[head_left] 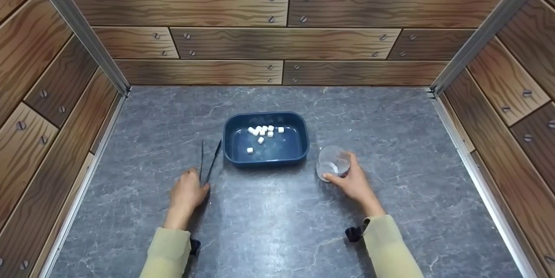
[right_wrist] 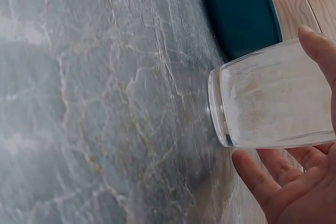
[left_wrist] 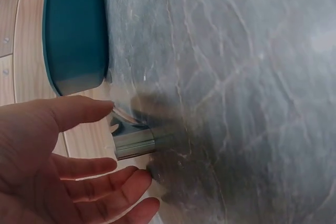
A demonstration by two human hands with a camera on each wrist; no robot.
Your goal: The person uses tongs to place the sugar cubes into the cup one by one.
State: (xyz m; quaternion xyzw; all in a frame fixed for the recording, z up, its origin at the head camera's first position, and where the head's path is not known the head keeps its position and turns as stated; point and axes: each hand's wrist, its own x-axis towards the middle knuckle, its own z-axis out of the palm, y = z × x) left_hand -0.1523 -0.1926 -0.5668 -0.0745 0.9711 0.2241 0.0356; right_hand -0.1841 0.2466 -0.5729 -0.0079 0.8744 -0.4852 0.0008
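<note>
A pair of slim tongs (head_left: 211,163), its two arms spread and pointing away, is at the left hand (head_left: 186,192). In the left wrist view the tongs' shiny metal end (left_wrist: 135,142) lies between the thumb and the loosely curled fingers. The right hand (head_left: 354,181) holds a clear cup (head_left: 331,163) that stands upright on the table, thumb on one side and fingers on the other. In the right wrist view the clear cup (right_wrist: 278,98) looks empty. A dark blue tray (head_left: 277,164) between the hands contains several small white cubes (head_left: 262,132).
A grey marble-patterned tabletop (head_left: 269,217) lies beneath everything. Wood-patterned panels (head_left: 230,44) rise at the back and both sides, joined by metal corner posts (head_left: 481,31).
</note>
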